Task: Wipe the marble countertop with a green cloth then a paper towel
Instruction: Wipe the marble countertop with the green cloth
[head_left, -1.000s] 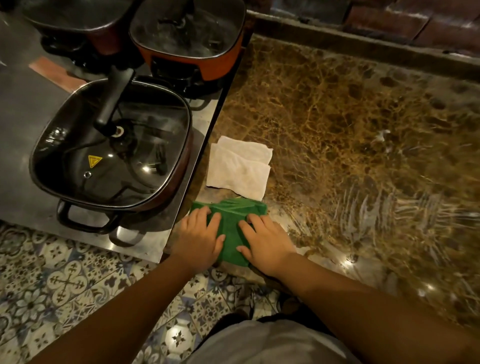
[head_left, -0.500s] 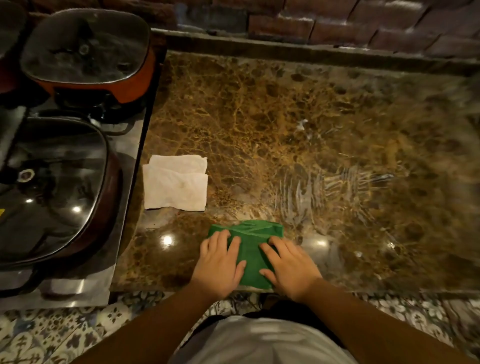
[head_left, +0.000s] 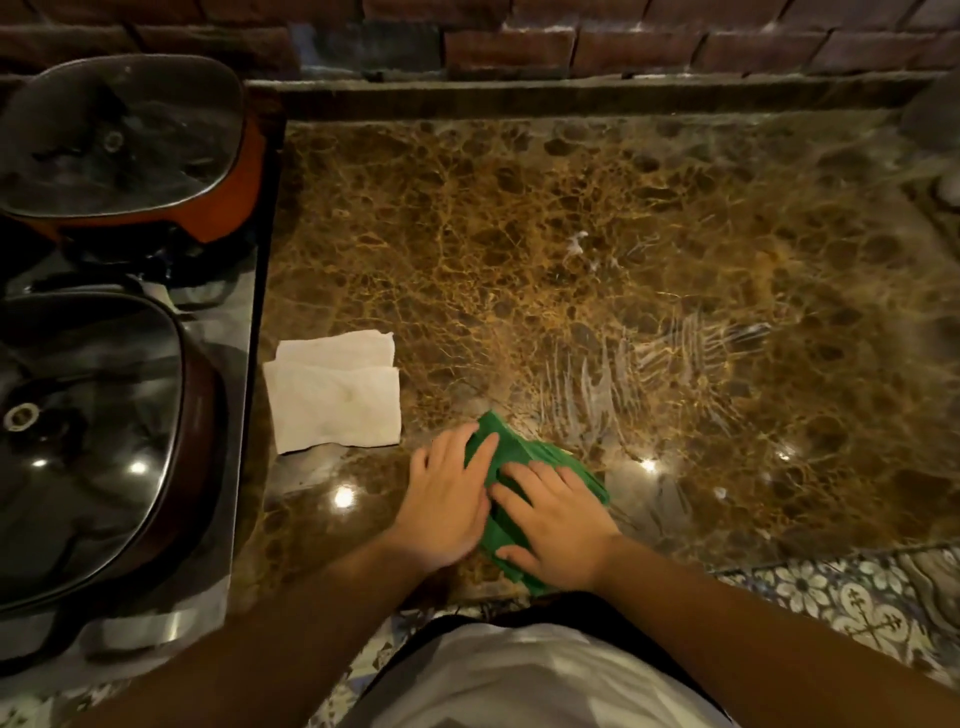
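A folded green cloth (head_left: 524, 457) lies flat on the brown marble countertop (head_left: 519, 249) near its front edge. My left hand (head_left: 449, 499) presses on the cloth's left side, fingers spread. My right hand (head_left: 558, 522) presses flat on its right side, covering most of it. A folded white paper towel (head_left: 332, 395) rests on the marble just left of the cloth, by the counter's left edge. Wet streaks (head_left: 639, 364) shine on the marble to the right of the cloth.
Left of the marble, a steel hob surface (head_left: 228, 467) carries a dark lidded pan (head_left: 93, 447) in front and an orange lidded pan (head_left: 130, 150) behind. A brick wall (head_left: 571, 41) runs along the back. Patterned floor tiles (head_left: 831, 597) show below the counter's front edge.
Both hands have slid the green cloth to the right along the front edge, away from the paper towel, and turned it slightly. The camera view has shifted right.
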